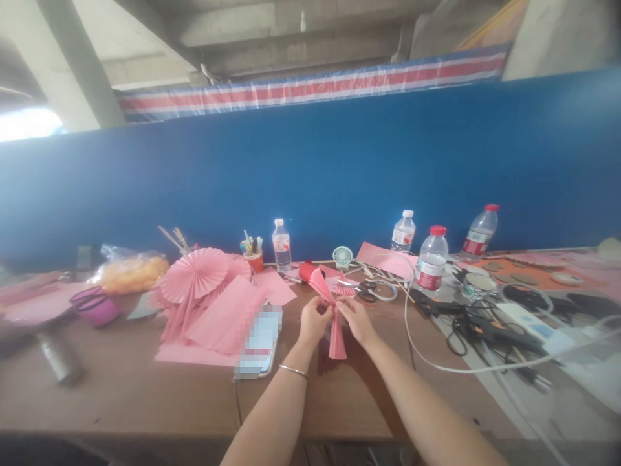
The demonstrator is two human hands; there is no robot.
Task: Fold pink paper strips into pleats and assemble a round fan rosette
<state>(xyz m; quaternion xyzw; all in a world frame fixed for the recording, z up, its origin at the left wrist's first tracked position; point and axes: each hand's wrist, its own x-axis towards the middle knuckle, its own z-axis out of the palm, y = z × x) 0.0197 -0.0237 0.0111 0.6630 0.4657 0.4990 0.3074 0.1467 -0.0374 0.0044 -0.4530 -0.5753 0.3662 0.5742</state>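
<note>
Hands: left hand (315,318) and right hand (356,317) are pinching the paper (337,340) at its gathered waist, fingertips almost meeting
Location: paper is hanging over the desk (349,408), between both hands; touching below, can't tell
Handling: probably weighing little, folding softly across pleats, resisting along them; likely creasing or tearing easily, hardly slipping
Hold: waist is looking best; squeezing flared ends would probably be crushing pleats
Long axis: running near to far, kinking at waist
Near end: flaring, pointing down
Far end: leaning up-left
Beyond: scissors (367,285) are lying right

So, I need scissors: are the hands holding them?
No, the left hand and right hand pinch pleated pink paper; the scissors lie beyond.
</note>
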